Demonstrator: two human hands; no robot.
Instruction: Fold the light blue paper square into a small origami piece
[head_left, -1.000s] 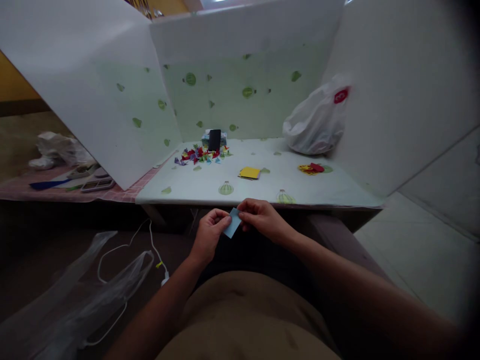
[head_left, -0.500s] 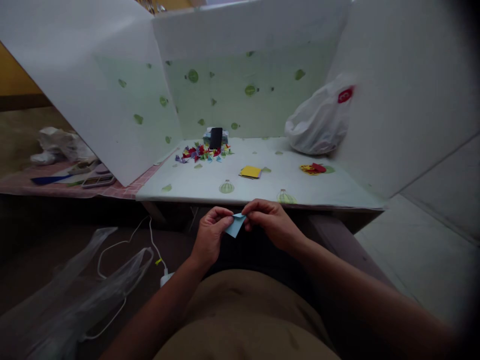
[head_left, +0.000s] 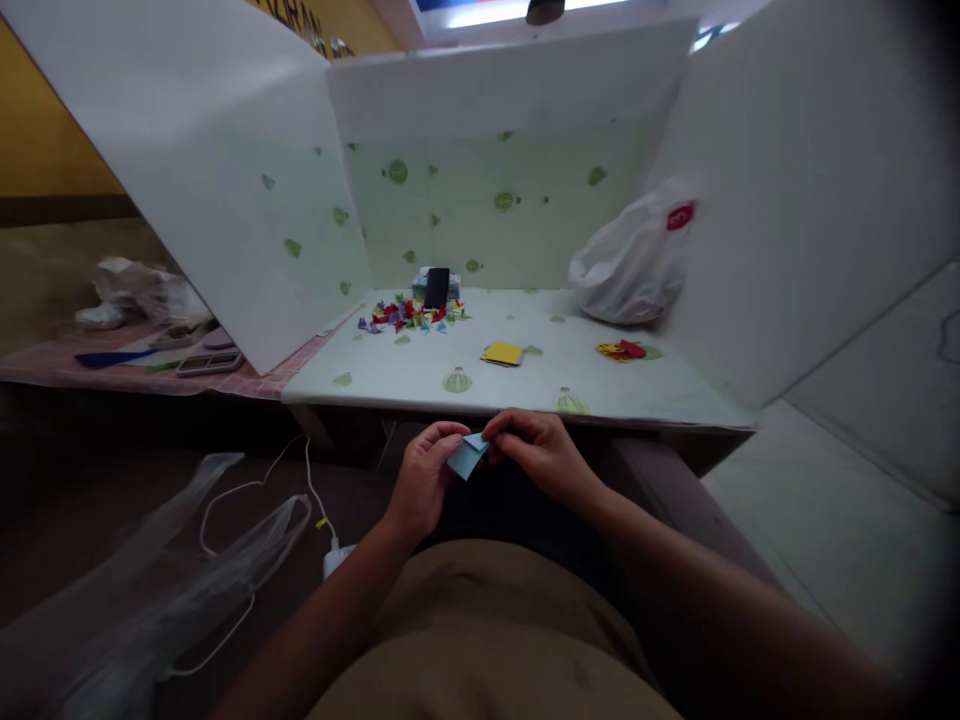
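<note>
Since a second ago the small light-blue square of paper (head_left: 466, 457) has gone from nearly flat to partly folded, one corner now turned over at its top edge, while both hands have kept their place just in front of the desk's near edge.

Nearest the camera, the left hand (head_left: 424, 477) pinches the paper's left side between thumb and fingertips, and the right hand (head_left: 538, 452) pinches the folded top corner; both are closed on the sheet, which hangs in the air between them, above the lap and below the desk (head_left: 420, 375) top. The paper looks very light and thin, limp enough to bend under its own weight and easy to crease or tear, so it is best held by its edges and corners with fingertip pressure only, as both hands do now.

To the left, on the floor, lie a crumpled clear plastic bag (head_left: 172, 590) and a looping white cable (head_left: 247, 500). On the desk, covered in a pale cloth with green prints, a small yellow stack of paper squares (head_left: 502, 353) sits near the middle, with a little heap of red and yellow folded pieces (head_left: 622, 350) to its right. Farther back, a scatter of multicoloured folded paper bits (head_left: 409, 315) lies before a black phone (head_left: 436, 287) standing upright, and a white plastic bag (head_left: 630, 270) slumps against the right-hand white board.
</note>
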